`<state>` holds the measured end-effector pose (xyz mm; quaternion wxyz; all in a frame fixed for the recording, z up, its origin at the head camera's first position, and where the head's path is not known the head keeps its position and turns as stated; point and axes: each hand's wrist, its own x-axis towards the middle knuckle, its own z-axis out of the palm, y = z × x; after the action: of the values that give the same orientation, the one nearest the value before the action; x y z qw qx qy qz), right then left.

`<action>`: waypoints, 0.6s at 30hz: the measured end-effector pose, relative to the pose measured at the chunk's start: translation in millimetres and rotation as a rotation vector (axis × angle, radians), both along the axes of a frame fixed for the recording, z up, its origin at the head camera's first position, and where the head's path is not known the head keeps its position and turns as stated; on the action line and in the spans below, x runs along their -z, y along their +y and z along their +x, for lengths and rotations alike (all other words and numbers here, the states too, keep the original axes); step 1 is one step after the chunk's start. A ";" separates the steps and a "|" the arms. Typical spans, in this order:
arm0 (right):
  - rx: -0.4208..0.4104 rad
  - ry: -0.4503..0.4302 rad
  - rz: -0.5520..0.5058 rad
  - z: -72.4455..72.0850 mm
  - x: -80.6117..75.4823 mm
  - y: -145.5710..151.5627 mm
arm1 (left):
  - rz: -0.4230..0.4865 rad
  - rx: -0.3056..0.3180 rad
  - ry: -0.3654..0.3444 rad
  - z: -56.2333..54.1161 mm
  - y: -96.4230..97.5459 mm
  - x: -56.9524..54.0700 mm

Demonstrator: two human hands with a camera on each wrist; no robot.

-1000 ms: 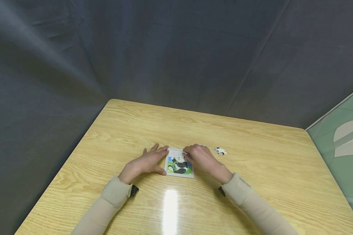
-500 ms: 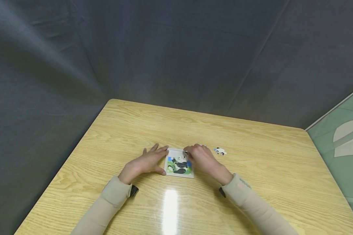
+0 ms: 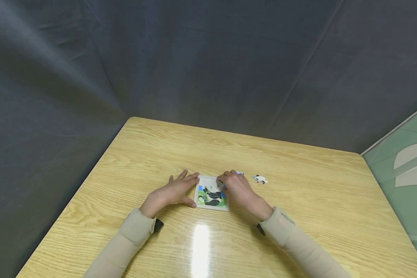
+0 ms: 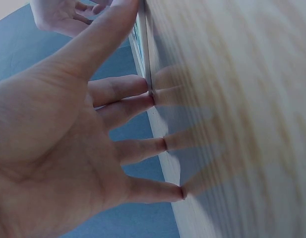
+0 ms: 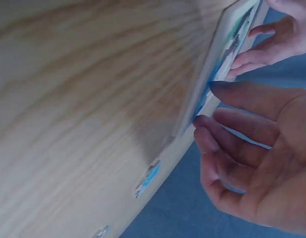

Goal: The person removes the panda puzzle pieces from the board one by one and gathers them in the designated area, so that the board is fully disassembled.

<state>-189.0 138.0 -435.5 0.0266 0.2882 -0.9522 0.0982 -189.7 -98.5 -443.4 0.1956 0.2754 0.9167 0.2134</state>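
A small square panda jigsaw puzzle [image 3: 212,196] lies in its white tray [image 3: 212,208] on the table. My left hand [image 3: 173,192] steadies the tray's left side with spread fingers, thumb at the near corner. In the left wrist view, its other fingertips [image 4: 162,144] rest on the tabletop and tray edge. My right hand [image 3: 239,189] bends over the upper right corner. The right wrist view shows its thumb and forefinger pinching a blue puzzle piece [image 5: 204,100] at the tray, mostly hidden from above. The tray's top strip shows bare white.
Two loose puzzle pieces lie right of the tray: a panda-face piece [image 3: 260,179] and a bluish piece [image 3: 241,173] partly behind my right hand. The wooden table [image 3: 299,216] ends at a dark curtain [image 3: 208,69]. A green patterned panel [image 3: 410,166] stands at the right.
My right hand shifts slightly left at the tray's upper right corner, uncovering more of the bluish loose piece. The left hand stays put.
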 end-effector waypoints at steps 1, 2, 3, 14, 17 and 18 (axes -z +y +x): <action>0.012 -0.007 0.002 0.5 -0.5 -1.0 | 0.001 0.000 -0.001 0.1 -0.2 0.3; 0.023 -0.016 0.004 1.0 -0.9 -1.9 | 0.003 0.001 -0.001 0.1 -0.4 0.8; 0.031 -0.023 0.004 1.4 -1.7 -3.0 | 0.003 0.000 -0.001 0.2 -0.7 1.0; 0.030 -0.095 -0.002 -3.2 -6.7 -3.7 | 0.007 -0.003 -0.005 0.1 0.1 1.6; 0.027 -0.105 -0.012 -5.3 -7.0 -2.6 | 0.009 0.000 -0.007 -0.2 -0.1 1.9; 0.027 -0.101 -0.014 -5.8 -6.8 -2.3 | 0.009 0.000 -0.006 -0.3 0.1 1.9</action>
<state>-194.8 135.7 -428.7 -0.0180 0.2697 -0.9554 0.1191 -190.0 -98.4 -445.3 0.1971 0.2757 0.9151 0.2184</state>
